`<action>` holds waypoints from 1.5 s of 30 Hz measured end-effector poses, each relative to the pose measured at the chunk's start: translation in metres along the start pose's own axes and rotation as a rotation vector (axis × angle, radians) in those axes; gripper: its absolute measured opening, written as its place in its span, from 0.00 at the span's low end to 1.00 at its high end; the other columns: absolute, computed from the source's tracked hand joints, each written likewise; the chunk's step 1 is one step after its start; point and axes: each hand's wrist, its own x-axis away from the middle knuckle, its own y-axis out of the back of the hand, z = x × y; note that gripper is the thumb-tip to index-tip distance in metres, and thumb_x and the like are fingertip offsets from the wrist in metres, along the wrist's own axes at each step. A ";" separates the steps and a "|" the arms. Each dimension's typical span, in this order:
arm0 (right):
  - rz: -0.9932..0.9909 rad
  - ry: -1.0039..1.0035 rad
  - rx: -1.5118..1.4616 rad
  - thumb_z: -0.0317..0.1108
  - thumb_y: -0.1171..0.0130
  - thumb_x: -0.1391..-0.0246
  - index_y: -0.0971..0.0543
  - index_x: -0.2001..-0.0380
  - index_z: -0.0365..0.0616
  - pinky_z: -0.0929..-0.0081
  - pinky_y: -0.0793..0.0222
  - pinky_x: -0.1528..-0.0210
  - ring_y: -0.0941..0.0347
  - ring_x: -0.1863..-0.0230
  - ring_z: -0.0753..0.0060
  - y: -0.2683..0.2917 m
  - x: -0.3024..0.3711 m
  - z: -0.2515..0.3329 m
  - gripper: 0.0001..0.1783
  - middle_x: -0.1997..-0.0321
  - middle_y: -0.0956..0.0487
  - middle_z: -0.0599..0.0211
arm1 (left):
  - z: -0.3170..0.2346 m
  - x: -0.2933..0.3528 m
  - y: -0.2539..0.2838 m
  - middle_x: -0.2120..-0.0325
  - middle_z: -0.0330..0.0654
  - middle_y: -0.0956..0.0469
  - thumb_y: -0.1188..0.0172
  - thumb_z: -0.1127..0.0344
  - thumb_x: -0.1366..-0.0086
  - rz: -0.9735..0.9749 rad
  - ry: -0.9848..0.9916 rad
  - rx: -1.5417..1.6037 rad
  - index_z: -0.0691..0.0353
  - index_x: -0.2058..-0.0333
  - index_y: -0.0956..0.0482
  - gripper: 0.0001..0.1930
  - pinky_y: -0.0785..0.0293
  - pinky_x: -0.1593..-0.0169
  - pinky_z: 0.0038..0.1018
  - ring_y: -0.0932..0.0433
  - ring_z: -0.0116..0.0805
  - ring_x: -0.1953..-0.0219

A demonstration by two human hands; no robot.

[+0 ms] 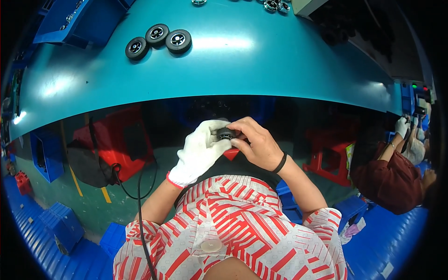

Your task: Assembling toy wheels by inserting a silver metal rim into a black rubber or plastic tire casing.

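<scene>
Between my two hands, in front of my body and just short of the table's near edge, is a small black wheel [226,134] with a shiny hub, partly covered by fingers. My left hand [201,148], in a white glove with a red cuff edge, grips it from the left. My bare right hand [257,143], a black band at the wrist, pinches its right side between thumb and fingers. On the teal table [224,74], three finished-looking black wheels [157,34] with black-and-silver hubs lie together at the far left.
A blue bin [81,23] of small metal parts stands at the far left. Shiny hubs [270,5] lie along the table's far edge. Red stools [123,144] and blue crates [46,154] stand on the floor. At the right a person in dark red [389,179] is working. A black cable [140,210] hangs along my left arm.
</scene>
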 end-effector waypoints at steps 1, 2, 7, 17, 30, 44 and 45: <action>0.000 -0.002 -0.004 0.20 0.41 0.52 0.29 0.51 0.38 0.76 0.26 0.60 0.28 0.60 0.69 0.000 -0.001 0.000 0.22 0.56 0.29 0.60 | 0.000 -0.002 0.001 0.59 0.48 0.24 0.40 0.76 0.43 0.001 0.004 -0.002 0.72 0.49 0.32 0.22 0.25 0.53 0.25 0.22 0.33 0.57; -0.028 0.065 0.074 0.20 0.41 0.53 0.30 0.49 0.38 0.76 0.26 0.60 0.28 0.60 0.68 -0.001 -0.002 0.001 0.24 0.56 0.29 0.60 | 0.000 -0.003 0.002 0.60 0.48 0.23 0.39 0.75 0.43 0.004 0.006 -0.040 0.72 0.50 0.32 0.22 0.25 0.54 0.24 0.22 0.32 0.58; -0.220 0.020 -0.115 0.21 0.39 0.56 0.33 0.47 0.37 0.75 0.27 0.63 0.27 0.63 0.64 -0.009 -0.006 0.010 0.29 0.57 0.30 0.57 | 0.011 -0.003 -0.004 0.65 0.46 0.22 0.40 0.76 0.43 -0.141 -0.106 0.217 0.73 0.54 0.29 0.18 0.24 0.59 0.21 0.21 0.28 0.65; -0.312 0.249 0.465 0.22 0.40 0.63 0.26 0.64 0.38 0.72 0.29 0.72 0.28 0.72 0.61 -0.015 -0.012 -0.005 0.16 0.74 0.28 0.61 | 0.018 -0.015 -0.018 0.70 0.45 0.20 0.37 0.75 0.46 -0.264 -0.152 -0.053 0.69 0.59 0.25 0.15 0.23 0.65 0.22 0.19 0.29 0.69; -0.274 0.096 0.483 0.25 0.41 0.55 0.25 0.60 0.42 0.66 0.28 0.66 0.25 0.69 0.55 -0.019 -0.009 -0.016 0.15 0.67 0.25 0.55 | 0.011 -0.025 -0.010 0.66 0.50 0.20 0.38 0.72 0.45 -0.219 -0.297 -0.545 0.70 0.58 0.24 0.15 0.24 0.63 0.27 0.19 0.36 0.68; -0.208 0.072 0.225 0.24 0.38 0.57 0.26 0.57 0.40 0.64 0.28 0.65 0.27 0.66 0.53 -0.016 -0.006 -0.009 0.19 0.67 0.27 0.55 | 0.009 -0.016 -0.006 0.65 0.46 0.21 0.38 0.72 0.42 -0.142 0.017 -0.136 0.70 0.54 0.26 0.17 0.25 0.60 0.22 0.21 0.29 0.65; -0.235 0.056 0.165 0.24 0.39 0.57 0.26 0.58 0.40 0.65 0.28 0.65 0.27 0.66 0.53 -0.018 -0.007 -0.008 0.19 0.67 0.27 0.55 | 0.010 -0.016 -0.007 0.65 0.46 0.21 0.38 0.72 0.42 -0.144 0.014 -0.138 0.70 0.54 0.26 0.17 0.25 0.60 0.22 0.21 0.29 0.65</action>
